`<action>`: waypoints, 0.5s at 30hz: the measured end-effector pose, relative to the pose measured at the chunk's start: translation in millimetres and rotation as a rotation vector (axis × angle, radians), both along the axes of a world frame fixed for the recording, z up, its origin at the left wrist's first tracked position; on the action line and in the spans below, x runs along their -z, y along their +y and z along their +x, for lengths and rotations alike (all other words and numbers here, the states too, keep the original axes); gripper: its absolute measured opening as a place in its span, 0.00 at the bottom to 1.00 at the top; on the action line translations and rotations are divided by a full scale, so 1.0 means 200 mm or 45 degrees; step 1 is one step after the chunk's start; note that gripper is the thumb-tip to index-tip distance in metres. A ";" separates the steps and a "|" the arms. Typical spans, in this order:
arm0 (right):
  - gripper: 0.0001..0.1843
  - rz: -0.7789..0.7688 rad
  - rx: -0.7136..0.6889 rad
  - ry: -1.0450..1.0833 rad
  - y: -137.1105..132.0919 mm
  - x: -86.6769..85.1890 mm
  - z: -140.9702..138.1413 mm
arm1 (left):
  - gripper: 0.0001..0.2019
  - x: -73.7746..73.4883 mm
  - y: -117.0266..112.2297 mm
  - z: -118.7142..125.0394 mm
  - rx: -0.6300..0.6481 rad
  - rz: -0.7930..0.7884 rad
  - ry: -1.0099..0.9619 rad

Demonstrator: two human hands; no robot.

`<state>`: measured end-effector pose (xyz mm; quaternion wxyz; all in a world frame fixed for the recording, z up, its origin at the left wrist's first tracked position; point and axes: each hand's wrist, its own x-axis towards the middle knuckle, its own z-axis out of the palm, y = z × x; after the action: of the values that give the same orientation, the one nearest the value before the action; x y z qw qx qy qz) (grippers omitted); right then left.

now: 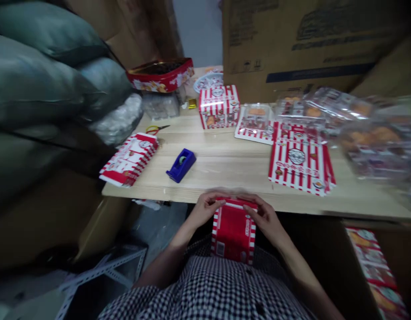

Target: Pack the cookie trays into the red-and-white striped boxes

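Note:
Held upright against my lap is a red paper box (233, 231) with red-and-white striped edges, just in front of the table edge. My left hand (207, 209) pinches its upper left corner, thumb on the near face. At the upper right corner, my right hand (261, 215) grips it the same way, fingers behind. The fingers at the top edge are slightly blurred. Beyond them on the table sit a blue tape dispenser (181, 165) and, to its left, a stack of flat striped boxes (130, 159). More flat striped boxes (300, 162) lie to the right.
A formed striped box (219, 106) stands at the back of the wooden table (221, 164), near yellow-handled scissors (153, 129) and a red tin (161, 78). Clear packs of food (375, 138) crowd the right side. A large carton (305, 44) rises behind; stuffed sacks (41, 80) are at left.

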<state>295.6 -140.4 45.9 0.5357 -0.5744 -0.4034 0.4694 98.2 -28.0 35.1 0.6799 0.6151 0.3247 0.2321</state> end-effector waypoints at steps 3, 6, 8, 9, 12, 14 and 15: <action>0.17 -0.083 0.016 -0.025 0.03 0.03 0.01 | 0.21 -0.01 0.05 -0.04 -0.127 0.190 0.022; 0.21 -0.161 0.144 0.053 0.03 0.02 0.07 | 0.27 -0.04 0.24 -0.21 -0.654 0.619 0.231; 0.23 -0.163 0.273 0.039 0.04 -0.02 0.11 | 0.23 -0.06 0.40 -0.36 -0.960 0.736 0.461; 0.24 -0.152 0.342 -0.001 0.04 -0.05 0.13 | 0.20 -0.07 0.48 -0.43 -0.987 0.678 0.539; 0.24 -0.092 0.492 -0.157 0.07 -0.14 0.14 | 0.13 -0.08 0.66 -0.57 -0.787 0.408 0.575; 0.24 -0.074 0.499 -0.194 0.09 -0.16 0.12 | 0.16 -0.09 0.73 -0.60 -0.646 0.286 0.527; 0.23 -0.076 0.481 -0.173 0.09 -0.16 0.11 | 0.17 -0.09 0.75 -0.60 -0.594 0.233 0.499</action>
<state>316.8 -121.5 77.7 0.5685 -0.6859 -0.3096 0.3325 -21.8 121.2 53.6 0.4748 0.6157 0.5595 0.2871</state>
